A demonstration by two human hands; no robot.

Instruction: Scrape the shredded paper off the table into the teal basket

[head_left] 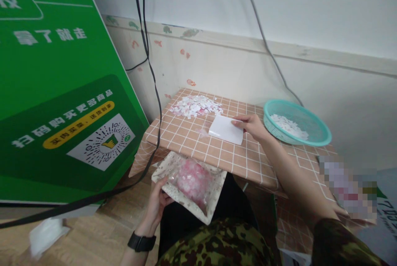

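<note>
My left hand [159,202] grips the left rim of a speckled beige box-shaped tray [214,200], held tilted just below the table edge above my lap. Inside it lies a clear plastic bag [192,179] with pink and white contents. My right hand [251,125] pinches the right side of a white folded sheet [225,129], which is close above the tabletop; whether it touches the cloth I cannot tell. Beyond the sheet, a spread pile of small white paper-like pieces [195,105] rests on the table, with some pink among them. A little clear film lies left of the sheet.
The table wears a brown checked cloth [167,131]. A turquoise mesh basket [324,131] with white pieces stands at the right. A black strap [158,105] hangs across the table's left side. The green cabinet [62,63] stands at left; a white bag [46,235] lies on the floor.
</note>
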